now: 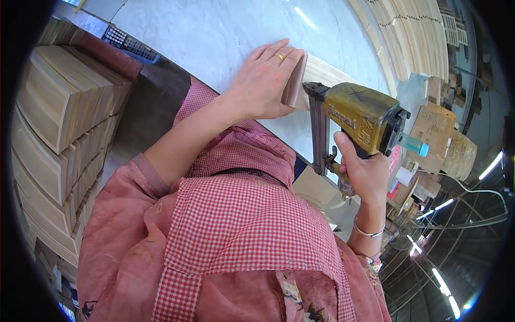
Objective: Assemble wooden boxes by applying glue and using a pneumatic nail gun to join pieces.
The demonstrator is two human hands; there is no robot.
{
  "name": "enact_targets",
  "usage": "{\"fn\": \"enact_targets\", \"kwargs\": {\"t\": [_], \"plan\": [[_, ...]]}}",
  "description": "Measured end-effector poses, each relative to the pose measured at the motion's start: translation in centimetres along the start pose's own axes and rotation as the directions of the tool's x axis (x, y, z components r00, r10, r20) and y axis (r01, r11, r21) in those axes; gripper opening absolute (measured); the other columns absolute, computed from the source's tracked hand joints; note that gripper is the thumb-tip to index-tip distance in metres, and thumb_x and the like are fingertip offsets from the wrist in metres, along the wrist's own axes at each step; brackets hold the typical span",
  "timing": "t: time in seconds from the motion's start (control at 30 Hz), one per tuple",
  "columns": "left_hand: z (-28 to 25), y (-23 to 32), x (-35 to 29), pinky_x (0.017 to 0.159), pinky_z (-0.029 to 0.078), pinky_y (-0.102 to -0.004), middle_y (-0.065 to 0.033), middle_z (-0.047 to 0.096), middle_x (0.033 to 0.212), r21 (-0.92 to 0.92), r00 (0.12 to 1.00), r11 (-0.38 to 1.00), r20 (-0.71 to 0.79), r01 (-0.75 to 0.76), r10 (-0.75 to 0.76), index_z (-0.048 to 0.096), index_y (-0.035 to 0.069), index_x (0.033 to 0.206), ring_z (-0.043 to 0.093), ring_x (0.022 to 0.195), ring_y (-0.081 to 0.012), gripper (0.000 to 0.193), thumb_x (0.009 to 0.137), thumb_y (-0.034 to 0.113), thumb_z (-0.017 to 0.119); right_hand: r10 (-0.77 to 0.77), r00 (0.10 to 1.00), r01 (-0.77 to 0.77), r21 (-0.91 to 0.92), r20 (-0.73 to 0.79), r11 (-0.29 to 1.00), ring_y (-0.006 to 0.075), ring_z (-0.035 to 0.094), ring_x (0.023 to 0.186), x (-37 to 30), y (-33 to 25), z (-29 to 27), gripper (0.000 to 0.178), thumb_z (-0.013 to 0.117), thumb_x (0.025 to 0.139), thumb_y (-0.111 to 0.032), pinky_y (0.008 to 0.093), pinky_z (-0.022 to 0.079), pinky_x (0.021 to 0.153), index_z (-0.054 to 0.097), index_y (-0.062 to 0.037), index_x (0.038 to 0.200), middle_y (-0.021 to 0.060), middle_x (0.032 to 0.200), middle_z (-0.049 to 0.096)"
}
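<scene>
My right hand is wrapped round the handle of a pneumatic nail gun with a worn yellow body and a dark magazine. The gun's black nose points left, close beside a brownish wooden board standing on edge. Whether the nose touches the wood, I cannot tell. My left hand, with a ring on one finger, is closed against that board from its left side, fingers over the top and thumb low. Behind the board, pale wooden strips lie on the table, partly hidden by the gun.
The pale marbled tabletop stretches ahead. Rows of wooden strips lie at the far right. Stacked wooden panels stand at my left, near a blue basket. Cardboard boxes and a hose are at the right.
</scene>
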State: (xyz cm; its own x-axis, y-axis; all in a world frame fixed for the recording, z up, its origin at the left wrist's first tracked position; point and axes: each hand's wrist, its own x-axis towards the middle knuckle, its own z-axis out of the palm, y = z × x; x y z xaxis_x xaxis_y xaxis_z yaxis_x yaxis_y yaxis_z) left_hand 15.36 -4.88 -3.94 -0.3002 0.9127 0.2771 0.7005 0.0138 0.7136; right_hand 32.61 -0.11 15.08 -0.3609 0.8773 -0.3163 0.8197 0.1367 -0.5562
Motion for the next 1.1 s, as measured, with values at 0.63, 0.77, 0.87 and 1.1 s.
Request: {"fn": "enact_targets", "kwargs": {"t": [0.63,0.77,0.87,1.1], "plan": [[-0.4,-0.2,-0.3,0.118,0.032,-0.0430,-0.0163,0.055,0.141,-0.070,0.999,0.997,-0.026,-0.023,0.021,0.042,0.002,0.146,0.046,0.139,-0.0288,0.098,0.067,0.037,0.088,0.208,0.958,-0.194,0.089,-0.199,0.977,0.0106,0.055,0.050,-0.3,3.6,-3.4,0.041,0.082,0.083,-0.012,0.0224,0.044,0.045,0.062,-0.0001,0.117,0.0071,0.079,0.067],[-3.5,0.4,1.3,0.107,0.045,-0.0411,-0.0193,0.061,0.131,-0.145,0.992,0.984,0.089,0.105,-0.093,0.045,-0.001,0.143,0.060,0.123,-0.0302,0.092,0.074,0.045,0.084,0.202,0.849,-0.160,0.128,-0.487,0.979,0.0100,0.056,0.054,-0.1,10.5,-7.7,0.042,0.077,0.087,-0.016,0.0237,0.047,0.050,0.059,0.0000,0.121,0.0070,0.082,0.066],[-8.4,2.1,3.1,0.089,0.056,-0.0373,-0.0213,0.068,0.118,-0.191,0.774,0.812,0.479,0.552,-0.414,0.053,-0.003,0.136,0.071,0.100,-0.0290,0.083,0.082,0.055,0.076,0.006,0.869,-0.120,-0.199,-0.495,0.973,0.0231,0.066,0.068,-1.8,19.1,-10.9,0.042,0.068,0.091,-0.014,0.0342,0.055,0.067,0.056,0.0023,0.127,0.0158,0.093,0.069],[-11.4,-0.1,6.7,0.067,0.055,-0.0318,-0.0192,0.070,0.103,-0.002,0.433,0.639,0.737,0.769,-0.519,0.064,-0.006,0.119,0.070,0.079,-0.0251,0.072,0.092,0.060,0.063,-0.036,0.869,-0.290,-0.568,-0.494,0.770,0.0411,0.069,0.090,-1.0,38.7,-13.3,0.049,0.065,0.092,-0.014,0.0467,0.054,0.086,0.051,0.0045,0.135,0.0271,0.109,0.068]]}}
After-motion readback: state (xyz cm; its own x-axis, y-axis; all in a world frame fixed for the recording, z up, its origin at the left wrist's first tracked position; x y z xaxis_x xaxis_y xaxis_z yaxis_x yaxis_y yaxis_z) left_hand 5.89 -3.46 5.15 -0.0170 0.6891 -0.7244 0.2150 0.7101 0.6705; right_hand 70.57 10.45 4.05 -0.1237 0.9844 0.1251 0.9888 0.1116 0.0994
